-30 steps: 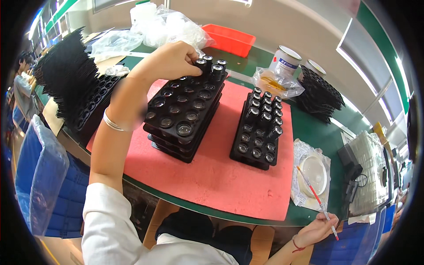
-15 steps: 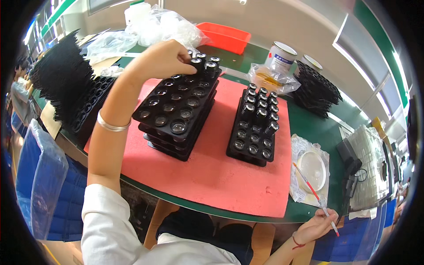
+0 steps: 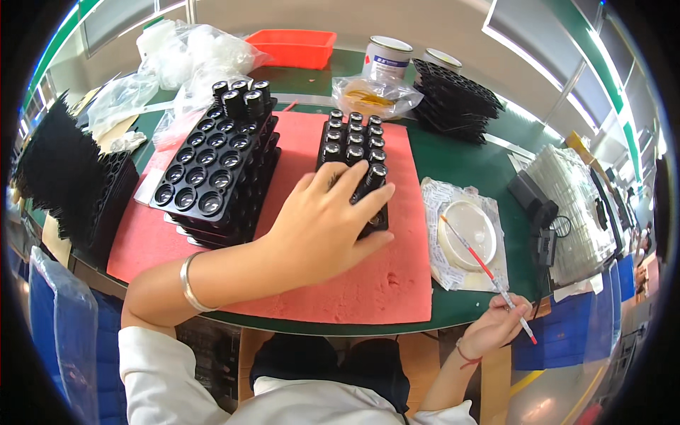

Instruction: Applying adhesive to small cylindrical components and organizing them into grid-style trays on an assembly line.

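My left hand [image 3: 329, 219] is over the near part of the smaller black tray [image 3: 322, 152], its fingers spread and thumb apart. A black cylinder with a shiny top [image 3: 378, 172] stands just beyond its index finger; the hand hides the near holes. Several similar cylinders fill the far rows. At the lower right, my right hand [image 3: 496, 322] grips a thin paintbrush [image 3: 485, 269] with a red and clear handle. Its tip slants over a round white dish [image 3: 451, 258]. A taller stack of black trays [image 3: 219, 159] carries several cylinders [image 3: 232, 104] at its far end and round glassy pieces nearer.
A pink mat [image 3: 354, 297] lies under the trays on the green table [image 3: 432, 163]. Behind are a red bin [image 3: 294, 51], a white can [image 3: 387, 58], plastic bags [image 3: 198, 53] and stacked black trays [image 3: 457, 103]. More black trays [image 3: 57, 170] stand left; clear trays [image 3: 570, 212] right.
My left hand has moved from the far end of the taller stack, right and nearer, to the smaller tray. The view has shifted; my right hand still holds the paintbrush.
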Tool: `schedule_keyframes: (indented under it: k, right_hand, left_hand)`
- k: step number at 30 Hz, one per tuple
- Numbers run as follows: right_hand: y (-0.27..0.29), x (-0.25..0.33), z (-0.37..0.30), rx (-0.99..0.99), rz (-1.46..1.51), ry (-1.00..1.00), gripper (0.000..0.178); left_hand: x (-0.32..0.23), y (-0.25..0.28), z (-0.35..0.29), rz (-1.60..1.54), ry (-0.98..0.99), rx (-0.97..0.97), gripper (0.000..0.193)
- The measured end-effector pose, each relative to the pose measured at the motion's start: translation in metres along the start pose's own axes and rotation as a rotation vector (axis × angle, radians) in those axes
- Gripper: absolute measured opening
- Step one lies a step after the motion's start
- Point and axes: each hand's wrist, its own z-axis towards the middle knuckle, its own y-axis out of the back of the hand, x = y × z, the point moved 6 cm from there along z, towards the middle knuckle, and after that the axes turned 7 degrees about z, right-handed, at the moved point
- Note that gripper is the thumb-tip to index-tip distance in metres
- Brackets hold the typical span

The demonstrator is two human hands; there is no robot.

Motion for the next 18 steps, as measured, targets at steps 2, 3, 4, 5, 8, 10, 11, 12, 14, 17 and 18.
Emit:
schedule_keyframes:
  k: [2, 3, 4, 5, 8, 10, 11, 12, 14, 17, 18]
  right_hand:
    - [-0.002, 0.001, 0.001, 0.035, 0.006, 0.004, 0.025]
    - [-0.001, 0.001, 0.001, 0.023, 0.006, 0.011, 0.026]
    - [-0.001, 0.000, 0.001, 0.020, 0.005, 0.012, 0.026]
    - [0.000, 0.000, 0.001, 0.007, 0.015, 0.007, 0.026]
    - [0.003, 0.001, 0.001, -0.007, 0.017, 0.013, 0.027]
    - [-0.001, 0.004, 0.002, 0.000, 0.003, 0.034, 0.027]
    - [-0.002, 0.004, 0.002, 0.015, 0.009, 0.031, 0.028]
    - [-0.002, 0.004, 0.003, 0.029, 0.014, 0.029, 0.029]
    - [-0.001, 0.007, 0.006, -0.012, -0.010, 0.034, 0.030]
    - [0.010, 0.015, 0.013, -0.066, -0.078, 0.146, 0.029]
    - [0.012, 0.023, 0.014, -0.066, -0.120, 0.220, 0.029]
  left_hand:
    - [0.001, -0.010, 0.004, 0.023, 0.018, 0.018, 0.048]
    - [0.003, -0.017, 0.004, 0.013, 0.047, 0.070, 0.049]
    - [0.005, -0.024, 0.005, 0.005, 0.077, 0.121, 0.049]
    - [0.004, -0.029, 0.005, 0.008, 0.074, 0.164, 0.050]
    - [0.003, -0.038, 0.006, 0.013, 0.071, 0.150, 0.051]
    - [0.005, -0.038, 0.008, 0.010, 0.077, 0.123, 0.051]
    - [0.006, -0.036, 0.008, -0.015, 0.089, 0.125, 0.050]
    - [0.004, -0.028, 0.010, -0.040, 0.054, -0.019, 0.044]
    - [-0.002, -0.017, 0.016, -0.231, 0.029, -0.002, 0.036]
    - [-0.015, -0.007, 0.011, -0.715, 0.182, 0.188, 0.019]
    - [-0.019, -0.010, 0.004, -0.900, 0.287, 0.286, 0.015]
